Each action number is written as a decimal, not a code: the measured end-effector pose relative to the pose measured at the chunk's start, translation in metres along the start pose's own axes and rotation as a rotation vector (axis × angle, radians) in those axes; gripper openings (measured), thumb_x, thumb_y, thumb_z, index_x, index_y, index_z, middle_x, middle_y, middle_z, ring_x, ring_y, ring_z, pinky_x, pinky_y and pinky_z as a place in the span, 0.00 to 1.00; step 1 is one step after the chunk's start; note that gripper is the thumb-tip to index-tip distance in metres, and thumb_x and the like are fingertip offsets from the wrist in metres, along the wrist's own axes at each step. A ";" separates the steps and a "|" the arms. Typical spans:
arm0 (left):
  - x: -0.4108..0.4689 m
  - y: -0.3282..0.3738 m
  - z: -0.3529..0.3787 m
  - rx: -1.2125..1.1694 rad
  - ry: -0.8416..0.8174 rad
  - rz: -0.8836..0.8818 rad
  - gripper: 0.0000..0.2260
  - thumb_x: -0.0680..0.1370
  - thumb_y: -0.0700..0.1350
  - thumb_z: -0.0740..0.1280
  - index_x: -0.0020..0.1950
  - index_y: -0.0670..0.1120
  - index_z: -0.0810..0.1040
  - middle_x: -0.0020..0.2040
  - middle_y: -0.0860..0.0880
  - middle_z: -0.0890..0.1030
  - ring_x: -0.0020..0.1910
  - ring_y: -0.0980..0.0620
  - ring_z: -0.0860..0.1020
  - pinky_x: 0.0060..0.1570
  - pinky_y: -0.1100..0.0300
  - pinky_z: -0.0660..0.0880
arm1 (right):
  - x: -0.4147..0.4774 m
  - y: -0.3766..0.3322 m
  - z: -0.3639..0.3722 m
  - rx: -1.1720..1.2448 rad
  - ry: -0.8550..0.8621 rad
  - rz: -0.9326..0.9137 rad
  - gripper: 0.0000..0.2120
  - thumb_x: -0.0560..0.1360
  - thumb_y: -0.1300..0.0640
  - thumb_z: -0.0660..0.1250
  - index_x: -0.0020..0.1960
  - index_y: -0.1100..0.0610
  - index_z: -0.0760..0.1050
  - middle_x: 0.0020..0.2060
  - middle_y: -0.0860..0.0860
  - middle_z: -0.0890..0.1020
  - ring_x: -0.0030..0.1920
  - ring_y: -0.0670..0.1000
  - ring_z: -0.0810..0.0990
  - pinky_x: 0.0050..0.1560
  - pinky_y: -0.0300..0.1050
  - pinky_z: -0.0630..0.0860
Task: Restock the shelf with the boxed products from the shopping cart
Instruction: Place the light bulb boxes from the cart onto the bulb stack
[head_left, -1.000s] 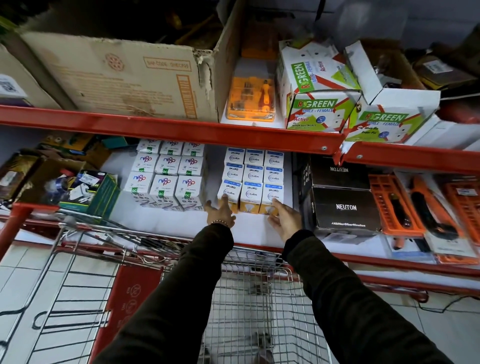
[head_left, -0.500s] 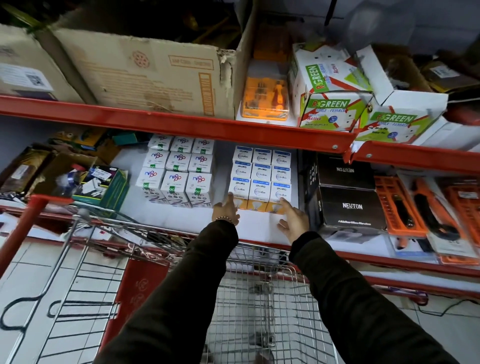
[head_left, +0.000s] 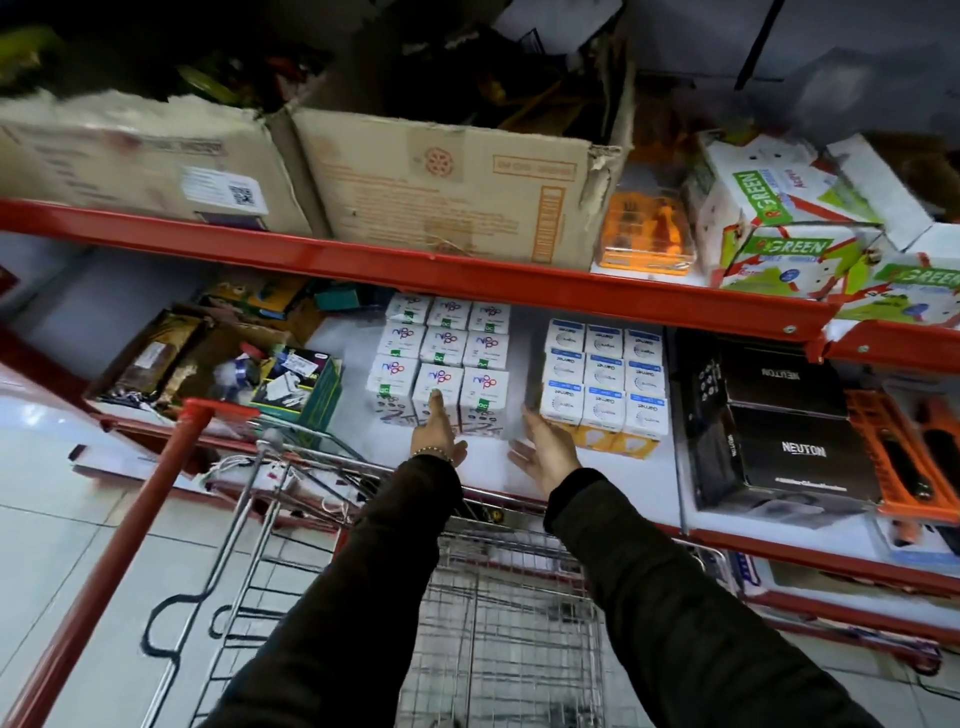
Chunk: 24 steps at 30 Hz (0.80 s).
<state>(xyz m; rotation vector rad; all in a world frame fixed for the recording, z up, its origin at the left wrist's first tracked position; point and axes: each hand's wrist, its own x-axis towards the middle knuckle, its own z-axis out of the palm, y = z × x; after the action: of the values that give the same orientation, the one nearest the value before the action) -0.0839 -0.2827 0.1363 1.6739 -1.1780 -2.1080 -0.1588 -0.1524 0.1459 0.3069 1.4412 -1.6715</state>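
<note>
Boxed products (head_left: 440, 361) stacked on white shelf (head_left: 488, 465) in a block, second block (head_left: 602, 387) just right. Left hand (head_left: 436, 434) fingers extended, fingertip touching front middle box. Right hand (head_left: 545, 449) spread, empty, between blocks. Shopping cart (head_left: 498, 613) below.

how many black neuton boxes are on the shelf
2 show: the front black Neuton box at the shelf edge, right of the bulb boxes, and a rear black Neuton box directly behind it. More could be hidden behind them.
</note>
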 end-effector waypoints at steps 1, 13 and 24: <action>0.007 0.002 -0.002 0.026 -0.020 0.003 0.33 0.78 0.64 0.59 0.70 0.36 0.69 0.55 0.41 0.75 0.56 0.41 0.79 0.55 0.51 0.77 | 0.004 -0.002 0.009 -0.001 -0.011 -0.008 0.18 0.78 0.49 0.68 0.64 0.56 0.74 0.67 0.59 0.75 0.58 0.57 0.77 0.65 0.50 0.74; 0.036 0.008 -0.006 0.086 0.013 0.019 0.23 0.79 0.60 0.61 0.47 0.39 0.75 0.49 0.40 0.78 0.45 0.44 0.76 0.43 0.56 0.76 | 0.024 0.005 0.039 -0.057 0.019 -0.043 0.05 0.78 0.57 0.69 0.49 0.58 0.75 0.47 0.57 0.79 0.43 0.51 0.78 0.53 0.44 0.77; 0.001 -0.010 -0.007 0.072 -0.038 0.040 0.21 0.81 0.58 0.60 0.59 0.40 0.72 0.53 0.42 0.74 0.44 0.43 0.76 0.36 0.58 0.72 | -0.008 0.011 0.000 -0.180 0.066 -0.118 0.16 0.78 0.49 0.67 0.61 0.56 0.72 0.68 0.65 0.71 0.67 0.64 0.72 0.68 0.55 0.72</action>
<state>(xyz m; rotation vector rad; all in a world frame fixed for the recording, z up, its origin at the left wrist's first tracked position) -0.0754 -0.2799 0.1288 1.6330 -1.3023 -2.1057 -0.1454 -0.1483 0.1441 0.1803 1.6747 -1.6232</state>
